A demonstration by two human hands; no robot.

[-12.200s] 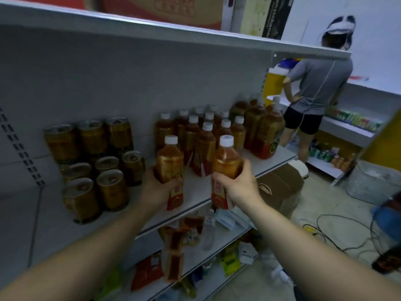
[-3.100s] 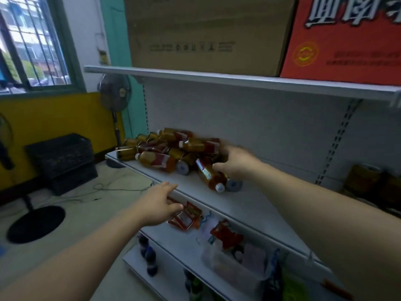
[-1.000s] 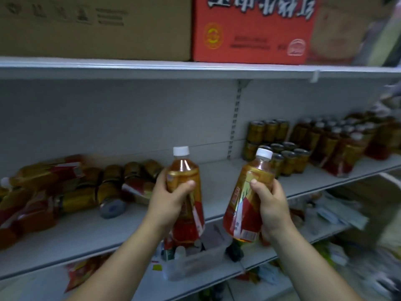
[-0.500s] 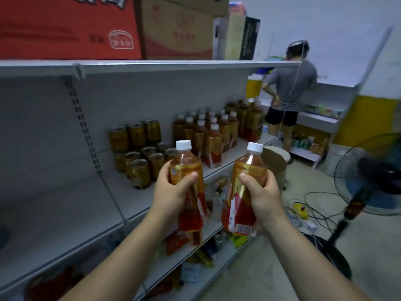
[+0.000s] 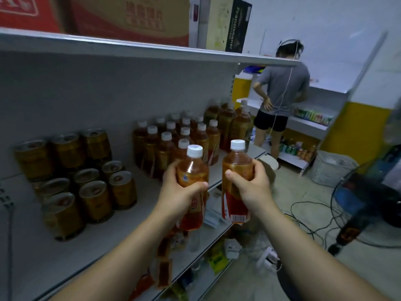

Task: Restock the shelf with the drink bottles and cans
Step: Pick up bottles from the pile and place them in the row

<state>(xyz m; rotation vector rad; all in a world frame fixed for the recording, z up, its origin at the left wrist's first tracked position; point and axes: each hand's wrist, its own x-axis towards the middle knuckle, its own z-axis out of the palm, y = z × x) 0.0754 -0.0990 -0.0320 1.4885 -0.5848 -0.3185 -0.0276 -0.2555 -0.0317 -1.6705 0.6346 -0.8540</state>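
Observation:
My left hand grips an amber tea bottle with a white cap and red label, held upright. My right hand grips a second, matching tea bottle, also upright. Both bottles hang in front of the white shelf, just short of its front edge. On the shelf behind them stand several upright tea bottles in rows, with larger bottles at the far right end. To the left sit several gold cans, some stacked.
A person stands at another shelf at the back right. A floor fan and cables are on the floor to the right. A white basket sits beyond. Cardboard boxes fill the top shelf; packets lie on lower shelves.
The view has swung right and closer to the upright bottle rows. Both hands still hold their bottles, now nearer the shelf edge beside the standing bottles.

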